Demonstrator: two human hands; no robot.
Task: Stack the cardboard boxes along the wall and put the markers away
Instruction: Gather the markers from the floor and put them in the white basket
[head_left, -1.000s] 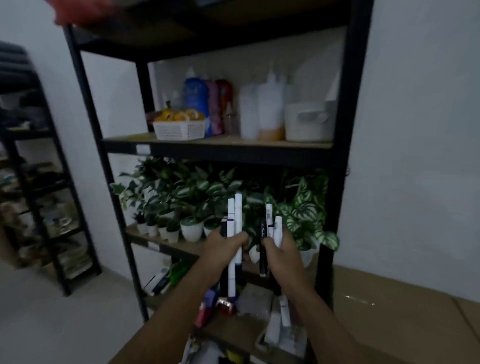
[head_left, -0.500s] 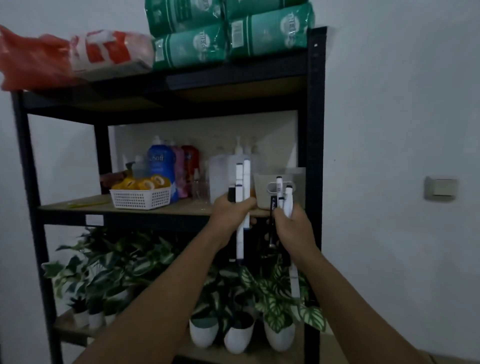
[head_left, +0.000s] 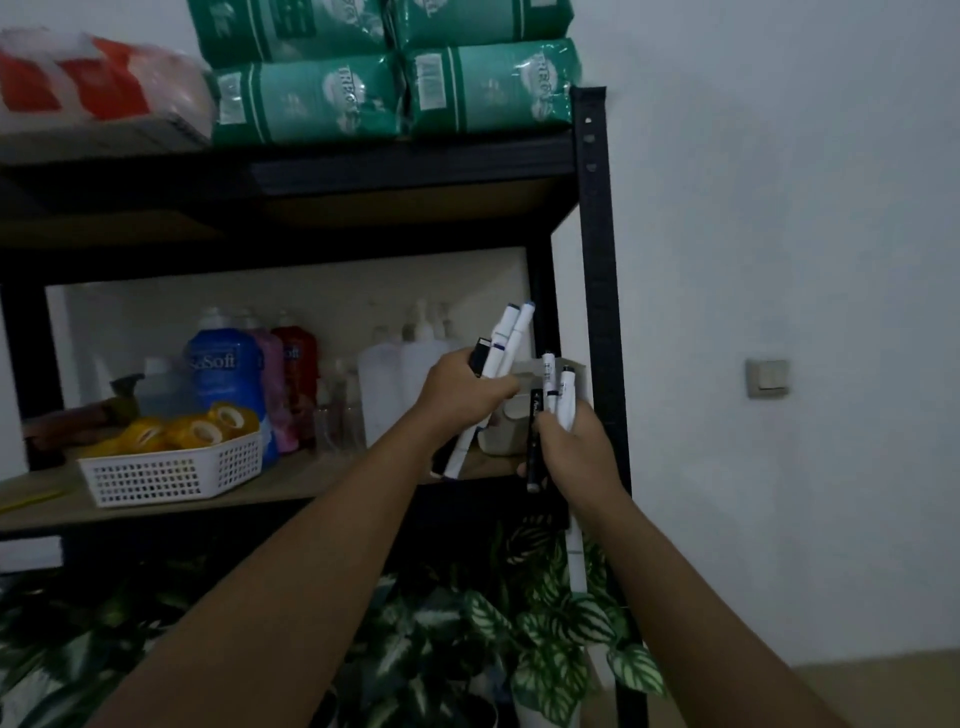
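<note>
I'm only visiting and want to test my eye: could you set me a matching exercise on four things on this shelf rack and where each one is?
Things:
1. green packs
2. white basket
3. blue bottle
4. markers

Places:
A. held in the left hand
B. top shelf
C. middle shelf, front left, holding tape rolls
D. middle shelf, behind the basket

Pairs: 1-B, 2-C, 3-D, 4-A

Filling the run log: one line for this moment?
left hand: grips markers | right hand: grips markers | at shelf container
</note>
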